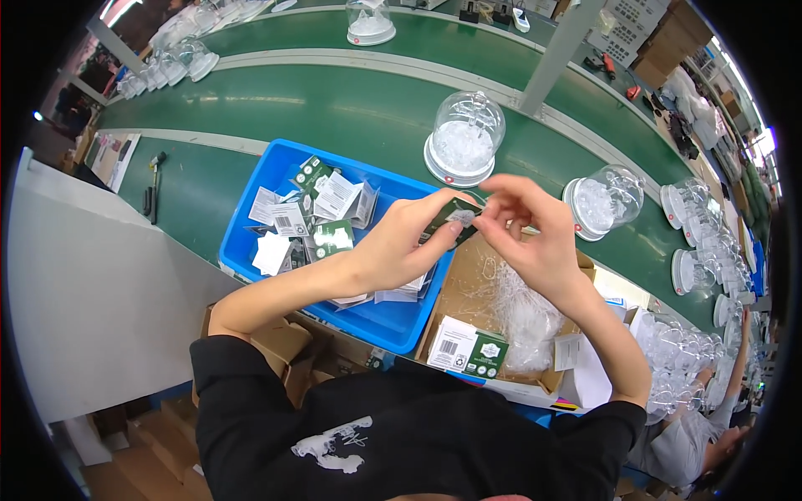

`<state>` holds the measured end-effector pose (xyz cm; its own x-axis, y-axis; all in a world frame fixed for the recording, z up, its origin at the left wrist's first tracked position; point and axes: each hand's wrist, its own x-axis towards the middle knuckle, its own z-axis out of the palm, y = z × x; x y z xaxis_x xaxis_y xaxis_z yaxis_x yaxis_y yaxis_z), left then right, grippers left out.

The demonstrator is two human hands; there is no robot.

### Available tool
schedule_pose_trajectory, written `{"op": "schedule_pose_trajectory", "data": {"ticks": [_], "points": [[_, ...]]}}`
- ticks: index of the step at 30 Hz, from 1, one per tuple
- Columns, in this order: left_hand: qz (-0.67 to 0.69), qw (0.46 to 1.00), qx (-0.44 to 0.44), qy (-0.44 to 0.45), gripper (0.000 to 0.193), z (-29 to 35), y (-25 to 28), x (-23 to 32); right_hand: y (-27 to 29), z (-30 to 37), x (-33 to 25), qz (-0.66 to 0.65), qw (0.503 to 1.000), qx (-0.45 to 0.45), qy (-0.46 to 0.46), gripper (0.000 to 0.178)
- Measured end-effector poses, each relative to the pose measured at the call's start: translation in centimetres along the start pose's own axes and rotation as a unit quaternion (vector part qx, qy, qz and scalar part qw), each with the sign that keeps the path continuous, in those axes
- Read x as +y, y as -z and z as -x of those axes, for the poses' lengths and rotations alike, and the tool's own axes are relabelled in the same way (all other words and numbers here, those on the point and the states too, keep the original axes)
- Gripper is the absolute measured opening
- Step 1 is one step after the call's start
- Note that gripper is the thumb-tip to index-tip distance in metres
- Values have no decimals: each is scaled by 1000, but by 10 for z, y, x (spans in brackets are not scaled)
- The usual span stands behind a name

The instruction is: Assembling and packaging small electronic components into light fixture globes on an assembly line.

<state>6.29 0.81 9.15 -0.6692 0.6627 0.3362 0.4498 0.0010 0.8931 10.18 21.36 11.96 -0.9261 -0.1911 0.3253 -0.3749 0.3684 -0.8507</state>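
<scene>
The grip of the left hand (401, 238) is clamped on a small dark-green printed card (440, 219), the thumb lying across its face and the fingers behind, near the middle of the frame. That hold probably keeps the card flat and leaves its far edge free for the right hand (535, 238), whose thumb and index finger come together at that edge; whether they pinch the card itself or something thin on it, I cannot tell. Both hands are raised over the gap between two containers, which seems to keep supplies close under each forearm. Left of centre, a blue rectangular plastic bin (238, 236) holds a loose heap of white and green folded cards (334, 240), its walls likely there to stop them scattering. Right of it, a shallow brown cardboard box (455, 280) carries a tangle of clear thin plastic strands (522, 321), with an opened white-and-green card (468, 346) at its near corner. Beyond the hands, on the green tabletop (351, 108), a clear plastic dome on a round white base (465, 138) stands upright just above the card, apparently set within easy reach, and another similar dome (608, 200) is to its right.
</scene>
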Motion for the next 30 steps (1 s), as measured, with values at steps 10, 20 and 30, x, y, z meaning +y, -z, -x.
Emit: {"op": "schedule_pose_trajectory", "data": {"ticks": [10, 20, 30], "points": [[-56, 998, -4, 23, 43, -5, 4, -5, 14, -14, 6, 88, 993, 20, 82, 10], [-77, 994, 78, 8, 13, -66, 41, -43, 18, -66, 42, -46, 993, -35, -107, 15], [-192, 975, 106, 36, 17, -141, 82, -96, 17, -163, 129, 96, 995, -14, 9, 17]]}}
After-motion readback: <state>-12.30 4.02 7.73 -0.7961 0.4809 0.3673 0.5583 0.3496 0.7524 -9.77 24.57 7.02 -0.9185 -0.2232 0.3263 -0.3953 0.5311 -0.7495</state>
